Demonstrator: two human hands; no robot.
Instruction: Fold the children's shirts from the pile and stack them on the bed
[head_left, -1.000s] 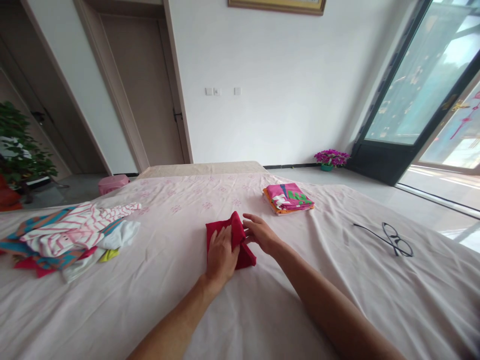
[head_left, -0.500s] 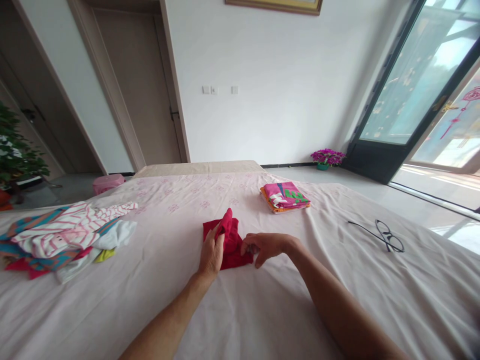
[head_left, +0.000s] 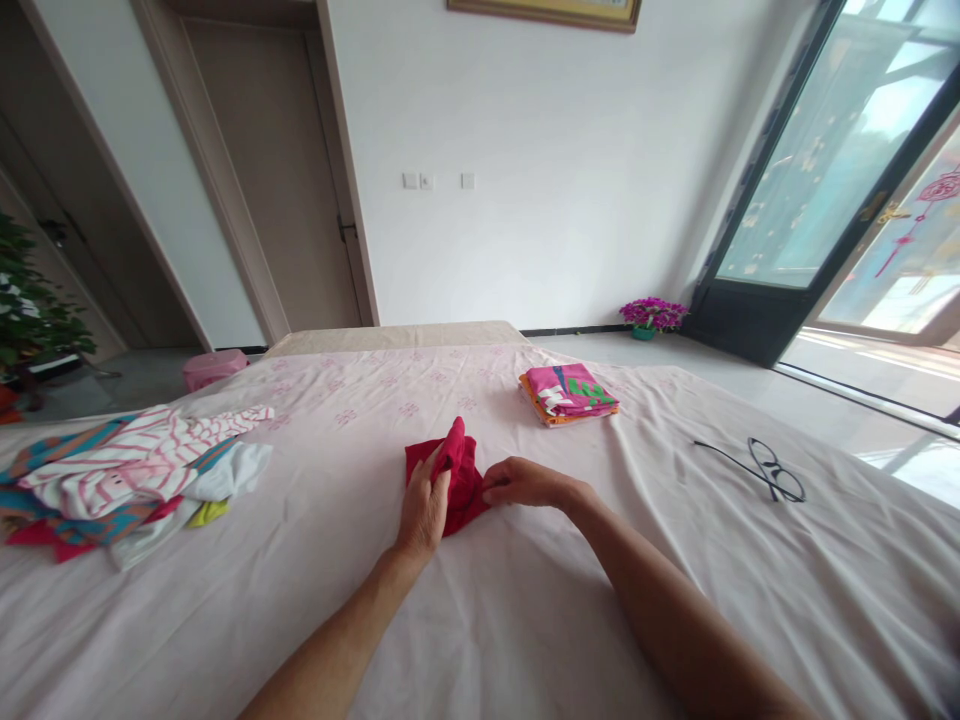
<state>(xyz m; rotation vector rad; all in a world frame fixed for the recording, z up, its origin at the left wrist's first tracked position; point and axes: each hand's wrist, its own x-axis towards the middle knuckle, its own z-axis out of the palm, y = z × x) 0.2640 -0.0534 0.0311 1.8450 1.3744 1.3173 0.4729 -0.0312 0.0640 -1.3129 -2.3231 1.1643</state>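
A small red cloth garment (head_left: 466, 492), partly folded, lies on the bed sheet (head_left: 540, 620) in front of me. My left hand (head_left: 421, 508) is closed on its left part, where a fold of the fabric stands up along the fingers. At the garment's right edge, my right hand (head_left: 529, 482) has its fingertips pinched together on the fabric. The exact kind of garment cannot be made out. Beyond my right hand rests a folded stack of clothes (head_left: 574, 392), pink on top with orange beneath.
A loose heap of clothes (head_left: 112, 475), striped and coloured, lies at the left. Black-framed glasses (head_left: 776, 475) rest on the sheet at the right. Past the bed stand a pink stool (head_left: 215, 368), a pot of purple flowers (head_left: 652, 315) and a glass door (head_left: 787, 180).
My right hand's fingers have drawn together at the garment's right edge, and the lower right corner of the red fabric has shifted inward. My left hand stays in place.
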